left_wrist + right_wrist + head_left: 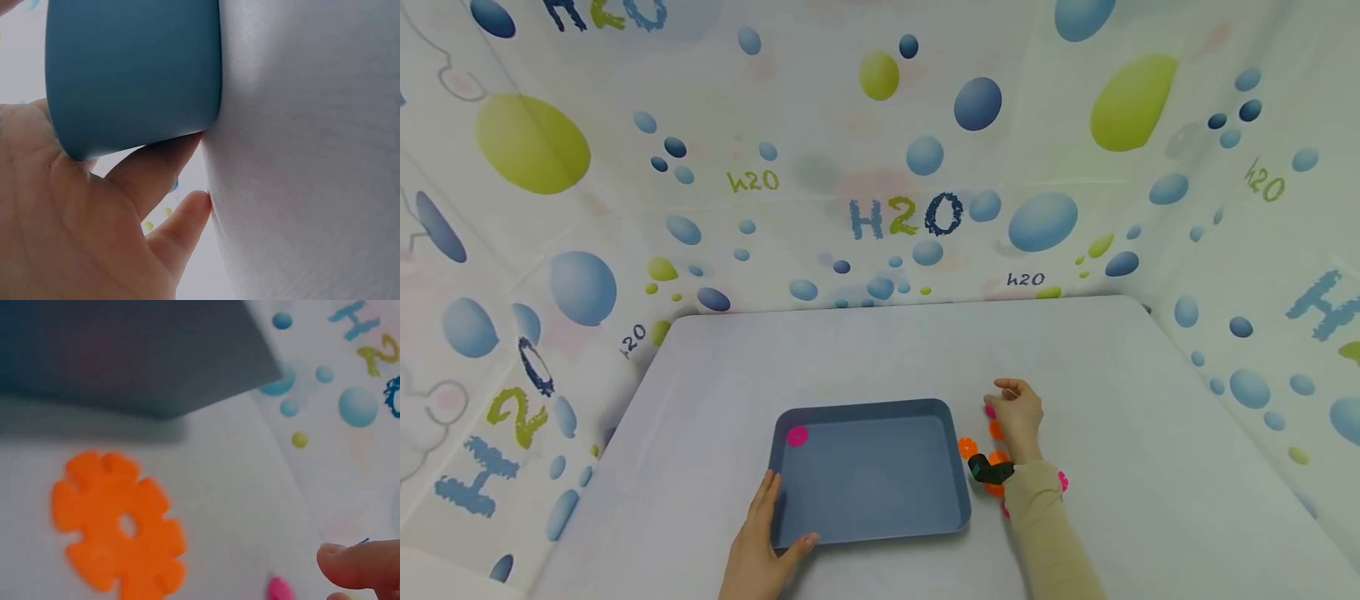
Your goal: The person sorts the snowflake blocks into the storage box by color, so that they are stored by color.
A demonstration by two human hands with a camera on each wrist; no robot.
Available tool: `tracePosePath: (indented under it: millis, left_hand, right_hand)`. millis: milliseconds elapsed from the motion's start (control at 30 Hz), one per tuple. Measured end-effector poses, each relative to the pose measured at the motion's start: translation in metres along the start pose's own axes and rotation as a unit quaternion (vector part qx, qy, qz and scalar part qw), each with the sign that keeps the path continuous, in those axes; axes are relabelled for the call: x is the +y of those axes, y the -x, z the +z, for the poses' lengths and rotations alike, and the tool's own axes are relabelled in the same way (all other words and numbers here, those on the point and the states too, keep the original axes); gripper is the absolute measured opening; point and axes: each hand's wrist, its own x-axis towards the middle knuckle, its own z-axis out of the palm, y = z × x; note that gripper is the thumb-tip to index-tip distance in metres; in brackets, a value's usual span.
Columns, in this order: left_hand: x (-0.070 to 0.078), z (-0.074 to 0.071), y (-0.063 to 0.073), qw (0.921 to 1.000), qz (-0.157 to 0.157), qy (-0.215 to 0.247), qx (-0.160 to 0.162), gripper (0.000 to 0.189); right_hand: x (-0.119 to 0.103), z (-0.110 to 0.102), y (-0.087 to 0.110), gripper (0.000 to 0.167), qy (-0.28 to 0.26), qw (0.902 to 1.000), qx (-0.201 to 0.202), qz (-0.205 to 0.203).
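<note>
A white table (pixel 715 367) bears a blue-grey tray (pixel 872 479); the left hand (pixel 758 542) – thumb and fingers spread – touches its near left corner. Right of it, the right hand (pixel 1021 421) nears orange discs (pixel 967 447) and a pink disc (pixel 990 411) – whether pinching, I cannot tell. Another pink disc (pixel 797 436) lies inside, far left.
</note>
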Motion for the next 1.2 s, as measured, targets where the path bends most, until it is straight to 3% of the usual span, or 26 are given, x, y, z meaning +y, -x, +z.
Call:
tracePosePath:
  millis: [100,367,567,933,1033,1133,1200]
  left_hand:
    - [-0.001,0.0,0.0,1.0,0.003,0.001,0.004,0.092]
    - [0.001,0.002,0.001,0.9999,0.006,0.008,0.009,0.091]
    - [0.002,0.001,0.0,1.0,0.003,0.004,0.001,0.092]
    - [0.006,-0.003,0.0,0.9999,-0.007,0.007,-0.009,0.092]
    - [0.007,-0.002,0.001,0.9998,-0.01,0.011,-0.013,0.092]
    - [0.007,-0.002,0.001,0.9997,-0.014,0.006,-0.017,0.092]
    - [0.007,-0.002,0.001,0.9997,-0.016,0.002,-0.018,0.092]
  right_hand:
    - [0.008,0.002,-0.001,0.034,0.023,0.9997,-0.001,0.0]
    - [0.022,0.001,0.0,0.039,0.086,0.9941,0.009,-0.065]
    - [0.025,-0.006,0.004,0.045,0.108,0.9902,0.012,-0.088]
    - [0.025,-0.021,0.004,0.033,0.159,0.9858,-0.004,-0.053]
    - [0.025,-0.025,0.001,0.034,0.129,0.9909,-0.014,-0.038]
    - [0.025,-0.027,-0.002,0.036,0.036,0.9981,-0.05,-0.003]
    - [0.024,-0.027,-0.002,0.038,-0.029,0.9963,-0.077,0.022]
